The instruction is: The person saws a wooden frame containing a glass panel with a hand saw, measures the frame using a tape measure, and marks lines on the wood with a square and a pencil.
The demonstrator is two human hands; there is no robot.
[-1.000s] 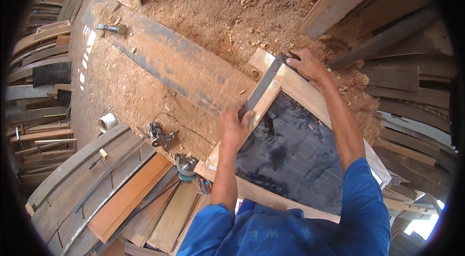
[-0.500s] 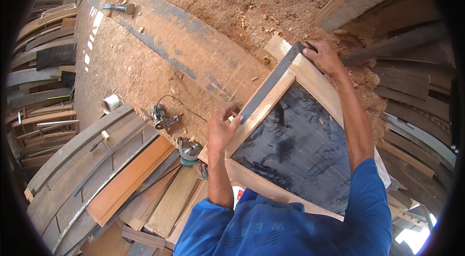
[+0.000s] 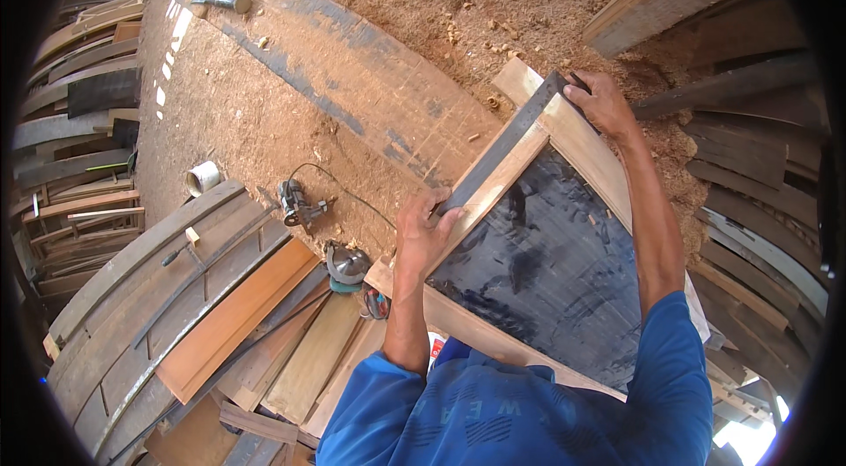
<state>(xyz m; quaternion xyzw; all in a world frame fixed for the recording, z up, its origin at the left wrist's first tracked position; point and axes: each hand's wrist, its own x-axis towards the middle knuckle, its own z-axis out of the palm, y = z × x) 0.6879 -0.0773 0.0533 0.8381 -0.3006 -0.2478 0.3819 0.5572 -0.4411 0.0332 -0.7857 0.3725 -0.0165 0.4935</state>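
A wooden frame [image 3: 504, 204] with a dark, smeared panel [image 3: 538, 268] inside it lies in front of me. Along its upper left side rests a dark grey strip [image 3: 508, 149]. My left hand [image 3: 425, 232] pinches the strip's near end between thumb and fingers, at the frame's edge. At the far corner, my right hand [image 3: 601, 104] is closed around a thin dark stick, perhaps a pencil [image 3: 579, 83], beside the strip's far end. Part of that stick is hidden by the fingers. The frame's near edge runs up against my blue shirt.
A corded power tool [image 3: 298, 203] and a circular saw [image 3: 346, 265] sit left of the frame. Farther off, a hammer [image 3: 222, 3] lies on a long board [image 3: 352, 69] amid sawdust. Planks [image 3: 233, 316] are stacked lower left; more timber [image 3: 749, 149] lines the right.
My left hand has shifted slightly right and closed more snugly on the strip's near end. My right hand stays at the far corner. The whole view has moved a little.
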